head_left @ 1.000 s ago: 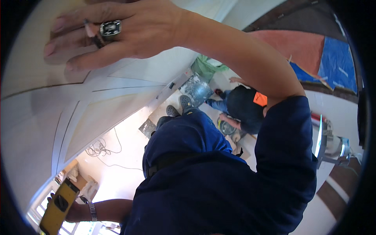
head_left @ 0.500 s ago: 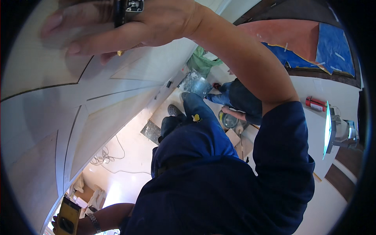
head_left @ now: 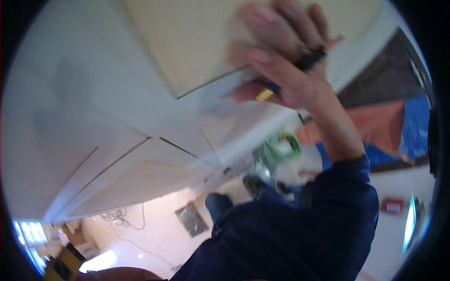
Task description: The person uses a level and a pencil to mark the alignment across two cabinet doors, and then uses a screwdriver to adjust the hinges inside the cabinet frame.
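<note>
My right hand [head_left: 300, 70], blurred by motion, is raised at the upper right beside a large white panelled surface [head_left: 112, 112]. Its fingers are closed on a slim black tool [head_left: 314, 59] with a gold-coloured end; the exact kind is too smeared to make out. Whether the tool touches the panel, I cannot tell. At the lower left corner, my left hand [head_left: 48, 268] grips a yellow block with a dark edge [head_left: 68, 262]. Most of that hand's fingers are hidden behind the block.
A dark square sheet [head_left: 191, 219] and a loose cable [head_left: 119, 218] lie on the pale floor. Beyond my legs is a green bag [head_left: 283, 146]. Orange and blue sheeting [head_left: 375, 126], a red cylinder [head_left: 393, 206] and a lit lamp [head_left: 410, 225] are on the right. Another person is partly hidden near my right side.
My view has turned. My right hand, with the black tool, has shifted from the upper left to the upper right of the picture. The yellow block stays in my left hand at lower left.
</note>
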Demonstrator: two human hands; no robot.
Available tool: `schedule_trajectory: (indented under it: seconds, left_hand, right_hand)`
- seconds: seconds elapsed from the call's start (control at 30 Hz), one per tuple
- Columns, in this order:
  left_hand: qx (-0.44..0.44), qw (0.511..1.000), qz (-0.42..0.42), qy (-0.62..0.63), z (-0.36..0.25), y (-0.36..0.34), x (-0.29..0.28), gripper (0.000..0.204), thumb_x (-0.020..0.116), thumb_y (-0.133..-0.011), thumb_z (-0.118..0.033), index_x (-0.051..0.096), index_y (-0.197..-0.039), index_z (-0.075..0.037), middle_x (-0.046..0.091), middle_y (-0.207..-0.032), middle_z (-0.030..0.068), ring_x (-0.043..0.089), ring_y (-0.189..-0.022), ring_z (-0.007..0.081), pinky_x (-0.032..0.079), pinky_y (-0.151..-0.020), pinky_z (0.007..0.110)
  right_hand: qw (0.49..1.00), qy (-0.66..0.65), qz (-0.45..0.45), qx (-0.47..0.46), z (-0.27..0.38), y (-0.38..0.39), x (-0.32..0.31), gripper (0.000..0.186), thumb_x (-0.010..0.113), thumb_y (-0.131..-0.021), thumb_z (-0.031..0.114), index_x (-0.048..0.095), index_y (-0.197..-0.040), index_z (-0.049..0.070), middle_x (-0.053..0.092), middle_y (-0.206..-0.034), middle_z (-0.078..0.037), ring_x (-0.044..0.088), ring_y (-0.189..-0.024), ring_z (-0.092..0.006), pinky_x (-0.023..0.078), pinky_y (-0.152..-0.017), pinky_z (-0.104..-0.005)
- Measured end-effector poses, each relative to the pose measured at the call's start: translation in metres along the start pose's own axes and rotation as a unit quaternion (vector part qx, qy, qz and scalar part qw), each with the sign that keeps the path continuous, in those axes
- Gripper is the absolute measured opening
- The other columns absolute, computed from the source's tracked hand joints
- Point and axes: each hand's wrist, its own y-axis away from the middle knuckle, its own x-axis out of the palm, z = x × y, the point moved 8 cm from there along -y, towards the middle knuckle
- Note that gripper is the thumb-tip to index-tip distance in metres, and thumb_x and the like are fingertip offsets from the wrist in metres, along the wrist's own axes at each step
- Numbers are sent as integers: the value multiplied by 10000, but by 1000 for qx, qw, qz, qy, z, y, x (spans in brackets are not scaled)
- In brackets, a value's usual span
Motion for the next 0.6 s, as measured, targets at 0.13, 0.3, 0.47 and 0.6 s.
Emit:
schedule_trajectory:
  seconds: [0.13,0.3,0.47,0.6]
  left_hand:
    - [37,995,-24,91,15,110,-4,478,554,-998,-243,462,-1353,64,601,-1178,185,614,-1060,288,525,-957,412]
    - [45,987,-98,115,107,260,36,478,556,-998,-249,465,-1350,62,602,-1164,181,612,-1046,281,525,-947,405]
    - [54,965,-255,21,144,342,57,529,594,-955,-335,500,-1296,59,596,-1116,182,596,-999,270,525,-842,363]
    - [25,955,-294,2,132,345,116,433,509,-949,-211,523,-1266,83,647,-1003,238,647,-866,286,552,-786,383]
  right_hand:
    - [113,-986,-99,-68,13,46,33,742,643,-875,636,504,-1397,127,444,-1512,-211,369,-1460,-360,237,-1229,-571]
    - [-86,-983,12,161,14,92,21,801,630,-906,606,386,-1504,132,264,-1635,-175,277,-1497,-409,149,-1236,-569]
    - [-55,-986,33,151,-4,80,43,506,732,-911,229,514,-1346,91,469,-1552,-72,370,-1470,-328,297,-1192,-519]
    - [-69,-984,41,156,2,89,38,507,738,-907,250,519,-1334,86,463,-1557,-83,376,-1468,-324,245,-1210,-510]
